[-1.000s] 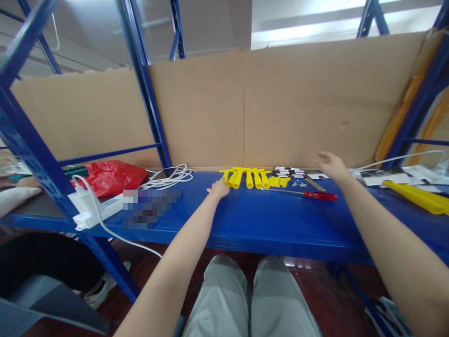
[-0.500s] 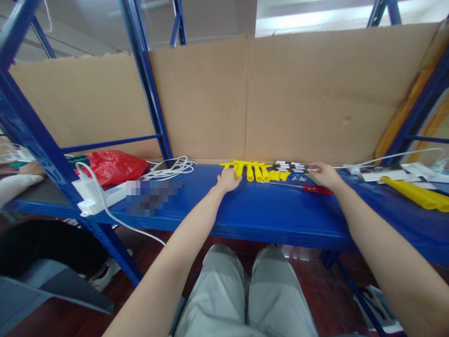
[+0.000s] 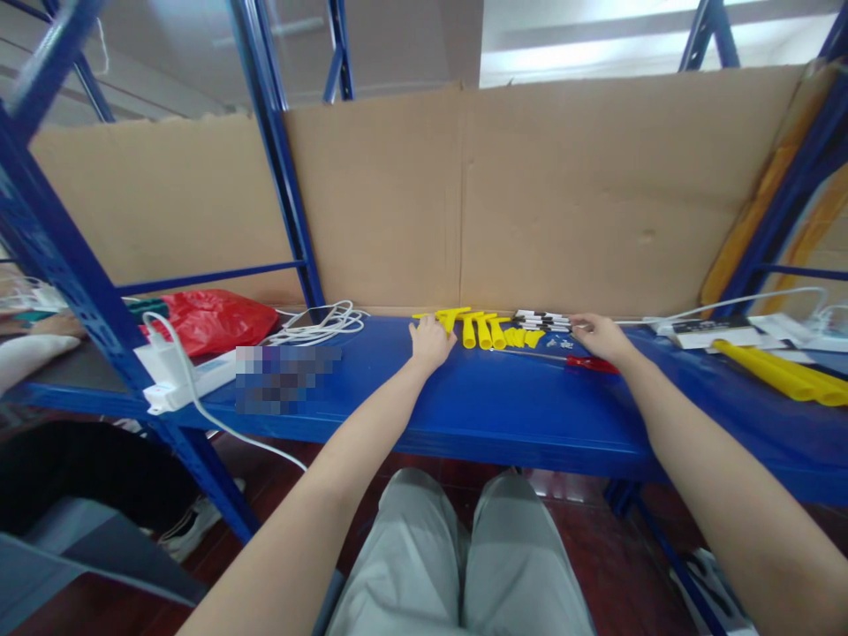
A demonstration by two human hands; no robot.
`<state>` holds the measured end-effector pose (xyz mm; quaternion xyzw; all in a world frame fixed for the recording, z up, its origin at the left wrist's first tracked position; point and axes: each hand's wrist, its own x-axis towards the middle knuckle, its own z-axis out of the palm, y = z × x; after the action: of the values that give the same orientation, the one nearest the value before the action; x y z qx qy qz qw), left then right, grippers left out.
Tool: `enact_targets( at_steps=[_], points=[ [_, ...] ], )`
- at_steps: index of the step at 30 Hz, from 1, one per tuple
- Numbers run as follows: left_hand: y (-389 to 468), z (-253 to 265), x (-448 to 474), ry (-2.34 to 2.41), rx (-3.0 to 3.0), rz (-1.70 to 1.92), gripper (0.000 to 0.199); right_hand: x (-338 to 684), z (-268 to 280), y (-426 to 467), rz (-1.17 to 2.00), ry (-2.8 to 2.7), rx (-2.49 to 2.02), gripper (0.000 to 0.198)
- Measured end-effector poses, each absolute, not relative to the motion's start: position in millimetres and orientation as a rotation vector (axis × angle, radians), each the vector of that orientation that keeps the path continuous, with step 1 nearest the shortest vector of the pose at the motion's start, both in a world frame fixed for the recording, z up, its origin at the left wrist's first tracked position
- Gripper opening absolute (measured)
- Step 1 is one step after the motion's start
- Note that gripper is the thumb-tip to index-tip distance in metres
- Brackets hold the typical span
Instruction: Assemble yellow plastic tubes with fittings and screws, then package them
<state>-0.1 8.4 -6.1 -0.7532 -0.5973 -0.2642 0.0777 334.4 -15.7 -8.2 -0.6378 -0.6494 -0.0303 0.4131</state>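
My left hand [image 3: 432, 343] rests at the left end of a row of yellow T-shaped plastic handles [image 3: 484, 334], its fingers bent over the endmost one. Small yellow pieces [image 3: 523, 337] lie to the right of the row. My right hand [image 3: 600, 339] has its fingers curled down beside several small metal parts [image 3: 562, 343] and the right ends of black-and-white sticks [image 3: 540, 320]. Whatever its fingertips hold is too small to see. Just below that hand lies a screwdriver with a red handle [image 3: 592, 364], its shaft pointing left.
Longer yellow tubes [image 3: 782, 373] and white-and-black boxes [image 3: 719, 331] lie on the right. To the left are a white power strip [image 3: 192, 380], coiled white cable [image 3: 324, 324] and a red bag [image 3: 215, 320]. Cardboard [image 3: 563, 194] backs the blue shelf [image 3: 397, 424]. Another person's arm [image 3: 36, 349] shows far left.
The head view has tilted up slightly. My right hand has shifted a little to the left, closer to the small metal parts. My left hand stays at the endmost handle, its fingers slightly rearranged.
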Motion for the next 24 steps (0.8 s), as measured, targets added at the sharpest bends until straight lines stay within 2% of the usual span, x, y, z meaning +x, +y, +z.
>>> enact_targets(
  at_steps=[6,11,15,21,24],
  points=[
    [16,4,-17,-1.952,-2.012,-1.274,0.037,335,-9,-15,-0.054,-1.631,-1.606,0.027],
    [25,8,-25,-1.781,-2.03,-1.559,0.032,331,-9,-14,0.04,-1.575,-1.535,0.021],
    [23,7,-19,-1.503,-2.195,-1.529,0.026,321,-5,-16,0.354,-1.44,-1.422,0.019],
    [6,0,-2,-1.091,-2.483,-1.318,0.025,286,7,-34,0.79,-1.316,-1.199,0.029],
    [0,-4,4,-0.944,-2.586,-1.212,0.025,269,8,-40,0.929,-1.308,-1.15,0.019]
  ],
)
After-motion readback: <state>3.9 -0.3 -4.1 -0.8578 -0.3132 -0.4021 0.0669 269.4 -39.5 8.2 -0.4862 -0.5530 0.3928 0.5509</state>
